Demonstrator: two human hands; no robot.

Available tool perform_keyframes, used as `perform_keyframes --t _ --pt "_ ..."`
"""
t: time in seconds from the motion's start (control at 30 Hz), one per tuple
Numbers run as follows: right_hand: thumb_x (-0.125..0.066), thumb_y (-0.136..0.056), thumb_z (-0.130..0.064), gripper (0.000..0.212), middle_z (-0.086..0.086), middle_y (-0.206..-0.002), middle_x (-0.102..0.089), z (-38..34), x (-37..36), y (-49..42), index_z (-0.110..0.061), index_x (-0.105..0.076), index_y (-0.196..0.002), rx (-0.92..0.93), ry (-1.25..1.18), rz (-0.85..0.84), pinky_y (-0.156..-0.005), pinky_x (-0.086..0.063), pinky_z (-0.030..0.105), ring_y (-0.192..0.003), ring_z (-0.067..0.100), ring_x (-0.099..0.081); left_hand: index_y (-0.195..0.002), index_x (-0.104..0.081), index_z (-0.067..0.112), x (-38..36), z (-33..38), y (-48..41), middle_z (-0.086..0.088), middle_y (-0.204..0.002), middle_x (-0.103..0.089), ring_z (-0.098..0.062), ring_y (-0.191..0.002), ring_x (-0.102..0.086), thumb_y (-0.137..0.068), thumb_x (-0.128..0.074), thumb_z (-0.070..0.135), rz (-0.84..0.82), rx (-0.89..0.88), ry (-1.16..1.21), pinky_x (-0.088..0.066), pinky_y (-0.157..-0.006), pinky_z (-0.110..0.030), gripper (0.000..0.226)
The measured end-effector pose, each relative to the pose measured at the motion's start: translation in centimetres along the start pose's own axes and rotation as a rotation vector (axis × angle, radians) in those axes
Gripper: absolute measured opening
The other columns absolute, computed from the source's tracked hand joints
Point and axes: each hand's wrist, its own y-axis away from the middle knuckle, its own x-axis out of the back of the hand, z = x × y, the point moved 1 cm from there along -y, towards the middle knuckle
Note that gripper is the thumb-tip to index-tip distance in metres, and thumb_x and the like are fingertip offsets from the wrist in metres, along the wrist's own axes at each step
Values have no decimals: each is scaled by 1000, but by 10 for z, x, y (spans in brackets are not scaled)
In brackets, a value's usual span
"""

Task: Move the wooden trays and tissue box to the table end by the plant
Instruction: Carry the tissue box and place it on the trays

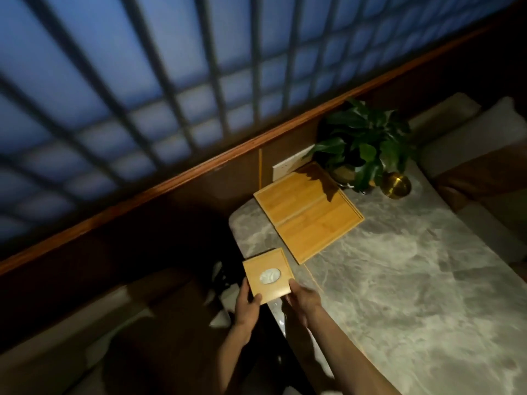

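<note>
A square wooden tissue box [268, 274] with an oval opening showing white tissue is held over the left edge of the marble table [413, 280]. My left hand [247, 305] grips its near-left corner, thumb on top. My right hand [302, 300] holds its near-right side. Beyond the box, a flat wooden tray [308, 215], or trays stacked together, lies on the table end right in front of the green potted plant [365, 143]. A groove runs across the tray's middle.
A small brass bowl [397, 185] stands to the right of the plant. Cushioned bench seats [484, 166] line the table's right side and another [85, 337] the left. A wooden ledge [171, 181] and a latticed window run behind.
</note>
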Motion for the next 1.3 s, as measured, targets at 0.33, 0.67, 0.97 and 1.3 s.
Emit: perform_keyframes --t 0.33,0.67,0.97,1.3 --pt "-64 -96 -17 21 12 -77 -68 -75 -73 -26 1 -64 -85 -60 -68 -63 -48 -57 19 -69 18 -66 -152 -27 26 13 46 -71 -7 -151 -43 -27 -141 -38 -96 -49 -1 50 -16 92 -33 -117 -51 66" --pt "-66 -94 -27 36 21 -100 -72 -136 -134 -62 8 -70 -105 31 -20 -26 -89 -58 39 -82 31 -72 -151 -29 16 19 107 -148 -14 -149 -46 -30 -138 -43 -95 -46 -3 149 -59 74 -35 -117 -49 62" --pt "-65 -93 -31 31 19 -86 -73 -146 -142 -54 -1 -67 -85 -23 143 28 -93 -58 46 -86 36 -71 -152 -26 19 9 113 -151 -14 -147 -48 -33 -137 -43 -95 -42 -3 295 -37 31 -33 -117 -43 63" --pt "-34 -98 -59 71 18 -149 -47 -132 -131 -29 -9 -36 -148 379 674 191 -107 -46 49 -129 37 -53 -155 0 24 16 118 -114 -8 -165 8 -31 -152 -1 -100 -44 27 331 -279 -185 -15 -124 -48 71"
